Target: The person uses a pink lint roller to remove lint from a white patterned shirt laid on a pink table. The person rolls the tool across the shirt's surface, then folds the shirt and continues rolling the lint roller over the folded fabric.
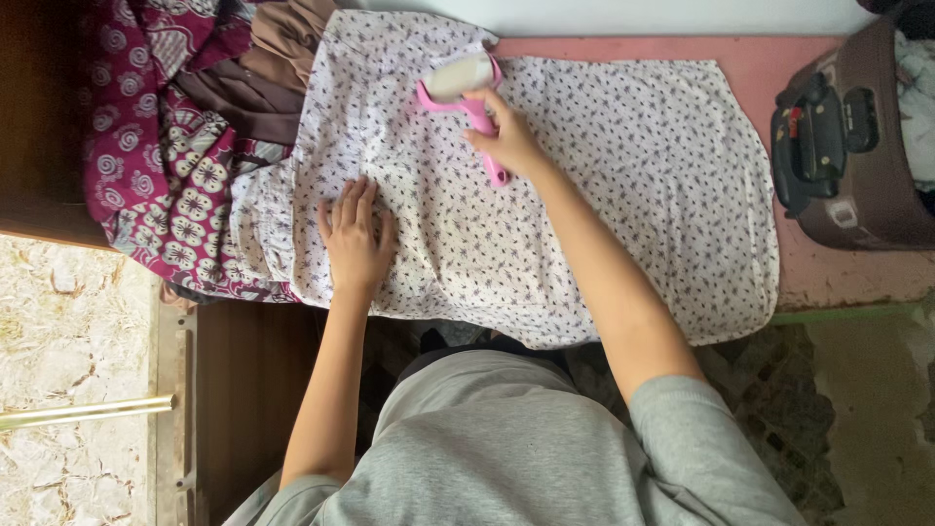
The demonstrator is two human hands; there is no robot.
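Observation:
A white garment with a small dark floral print (604,185) lies spread flat on a pink surface (779,58). My right hand (506,136) grips the pink handle of a lint roller (458,83), whose pale roll rests on the cloth near its far edge. My left hand (353,239) lies flat on the garment's left part, fingers spread, pressing the fabric down.
A pile of maroon patterned cloth (156,146) and brown fabric (282,49) sits to the left of the garment. A dark brown suitcase (857,136) stands at the right end. A wooden frame (243,380) and pale patterned floor (68,351) lie below left.

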